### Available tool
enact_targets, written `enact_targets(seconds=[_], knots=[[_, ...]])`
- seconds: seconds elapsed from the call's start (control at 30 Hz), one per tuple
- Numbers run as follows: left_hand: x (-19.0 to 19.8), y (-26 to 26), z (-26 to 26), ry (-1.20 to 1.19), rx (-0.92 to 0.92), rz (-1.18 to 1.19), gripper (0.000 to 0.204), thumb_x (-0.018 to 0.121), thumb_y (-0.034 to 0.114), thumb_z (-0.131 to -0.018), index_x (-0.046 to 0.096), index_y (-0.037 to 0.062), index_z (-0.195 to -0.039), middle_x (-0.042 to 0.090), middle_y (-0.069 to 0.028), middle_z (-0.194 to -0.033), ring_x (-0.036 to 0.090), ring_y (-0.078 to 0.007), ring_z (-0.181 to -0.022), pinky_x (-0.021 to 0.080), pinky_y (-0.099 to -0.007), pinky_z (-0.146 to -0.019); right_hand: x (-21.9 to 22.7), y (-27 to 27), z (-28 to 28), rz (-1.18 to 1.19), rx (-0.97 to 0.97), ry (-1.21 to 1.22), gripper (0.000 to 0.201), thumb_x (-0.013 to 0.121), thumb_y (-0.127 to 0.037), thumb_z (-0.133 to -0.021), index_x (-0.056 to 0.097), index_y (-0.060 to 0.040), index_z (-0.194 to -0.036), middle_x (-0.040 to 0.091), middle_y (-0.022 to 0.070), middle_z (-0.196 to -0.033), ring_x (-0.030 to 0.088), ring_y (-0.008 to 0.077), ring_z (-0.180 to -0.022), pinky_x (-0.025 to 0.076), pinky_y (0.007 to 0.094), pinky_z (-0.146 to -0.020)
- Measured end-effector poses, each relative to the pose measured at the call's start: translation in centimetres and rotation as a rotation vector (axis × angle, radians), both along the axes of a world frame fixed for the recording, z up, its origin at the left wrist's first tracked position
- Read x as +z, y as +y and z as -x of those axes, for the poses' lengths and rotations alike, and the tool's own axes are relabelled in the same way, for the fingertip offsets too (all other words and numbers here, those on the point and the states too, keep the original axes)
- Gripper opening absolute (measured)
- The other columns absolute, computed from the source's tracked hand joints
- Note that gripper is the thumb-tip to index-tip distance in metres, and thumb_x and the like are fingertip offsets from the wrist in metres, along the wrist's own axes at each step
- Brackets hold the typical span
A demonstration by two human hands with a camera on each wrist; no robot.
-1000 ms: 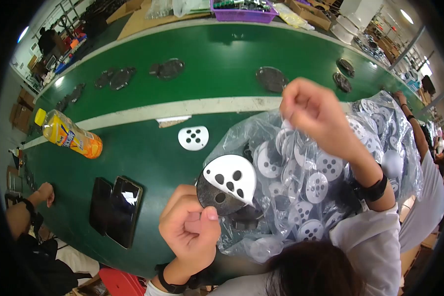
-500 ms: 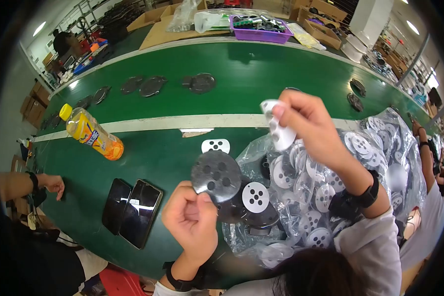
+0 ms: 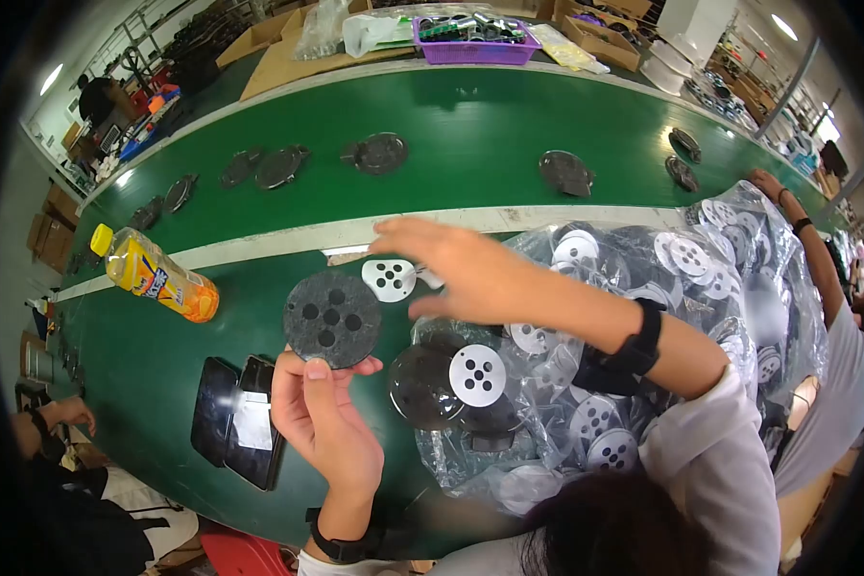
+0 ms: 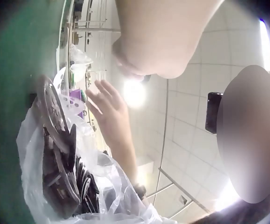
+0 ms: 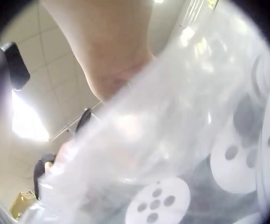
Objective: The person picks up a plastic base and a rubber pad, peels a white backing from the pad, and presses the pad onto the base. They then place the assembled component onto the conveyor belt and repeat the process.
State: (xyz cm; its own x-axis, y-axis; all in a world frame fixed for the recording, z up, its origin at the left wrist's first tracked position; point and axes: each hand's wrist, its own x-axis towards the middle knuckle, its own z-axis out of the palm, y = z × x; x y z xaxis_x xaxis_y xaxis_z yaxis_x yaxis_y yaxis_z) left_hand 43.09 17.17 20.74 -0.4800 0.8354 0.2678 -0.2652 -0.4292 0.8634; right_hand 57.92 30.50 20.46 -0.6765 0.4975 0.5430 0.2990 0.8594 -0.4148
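Note:
My left hand (image 3: 331, 422) pinches the lower edge of a dark grey disc with several holes (image 3: 300, 336), thumb in front, holding it up over the table. To its right, my right hand (image 3: 466, 274) reaches across with fingers extended; the left wrist view shows them spread. Close by its fingers are a white perforated sheet (image 3: 372, 278) on the table and a thin white piece (image 3: 430, 277) partly covered by the hand. Below the right forearm, a white perforated disc (image 3: 496, 376) lies on dark glossy round parts (image 3: 418, 389).
A clear plastic bag (image 3: 547, 461) full of white perforated discs covers the right side. Two phones (image 3: 254, 461) and an orange drink bottle (image 3: 163, 278) are at left. Dark round parts (image 3: 379, 154) lie along the green belt (image 3: 470, 125). Another person's hand (image 3: 72, 413) rests at far left.
The white sheet first part-covering the dark disc came off in the right hand. That hand then swung left toward the sheet on the table and its fingers opened. The left hand moved left with the disc.

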Motion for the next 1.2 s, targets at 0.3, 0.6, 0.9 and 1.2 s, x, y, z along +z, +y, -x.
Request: enact_targets(seconds=[0.3,0.6,0.9,1.2], knots=[[0.4,0.4,-0.9,0.34,-0.36,0.037,0.01,0.054,0.005,-0.087,0.055,-0.0047,-0.083,0.058,-0.0132,-0.089,0.057,-0.0179,-0.067,0.047,-0.0281,-0.061,6.1,-3.8,-6.3,1.439,0.07,0.247,0.049,0.041,-0.041,-0.095,0.058,0.0052,-0.095,0.062,0.0119,-0.076,0.062,0.015,-0.059,0.047,0.0237,-0.045],[1.0,0.4,-1.2,1.303,0.046,-0.52,0.025,0.065,-0.006,-0.056,0.059,0.002,-0.079,0.059,-0.0083,-0.082,0.056,-0.0237,-0.063,0.044,-0.0309,-0.05,3.5,-6.0,-7.4,1.611,0.126,0.063,0.034,0.054,-0.037,-0.091,0.061,-0.0034,-0.086,0.046,-0.0023,-0.059,0.043,0.0042,-0.047,0.033,0.0192,-0.04],[2.0,0.6,-1.2,1.254,-0.167,0.207,0.059,0.08,0.02,-0.059,0.054,0.0048,-0.11,0.049,-0.0165,-0.111,0.05,-0.0334,-0.099,0.043,-0.0411,-0.076,3.3,-5.0,-9.0,1.585,0.235,0.475,0.016,0.06,-0.021,-0.089,0.057,-0.0064,-0.085,0.053,-0.0038,-0.066,0.049,0.0025,-0.054,0.034,0.0162,-0.043],[0.2,0.3,-0.3,1.413,-0.376,0.459,0.086,0.076,0.009,-0.051,0.037,0.0048,-0.127,0.038,-0.0176,-0.11,0.047,-0.0372,-0.098,0.043,-0.0414,-0.081,2.6,-3.5,-9.7,1.264,0.173,0.642,0.01,0.063,-0.01,-0.085,0.057,-0.0038,-0.09,0.062,0.0025,-0.082,0.057,0.0059,-0.066,0.043,0.0181,-0.052]])
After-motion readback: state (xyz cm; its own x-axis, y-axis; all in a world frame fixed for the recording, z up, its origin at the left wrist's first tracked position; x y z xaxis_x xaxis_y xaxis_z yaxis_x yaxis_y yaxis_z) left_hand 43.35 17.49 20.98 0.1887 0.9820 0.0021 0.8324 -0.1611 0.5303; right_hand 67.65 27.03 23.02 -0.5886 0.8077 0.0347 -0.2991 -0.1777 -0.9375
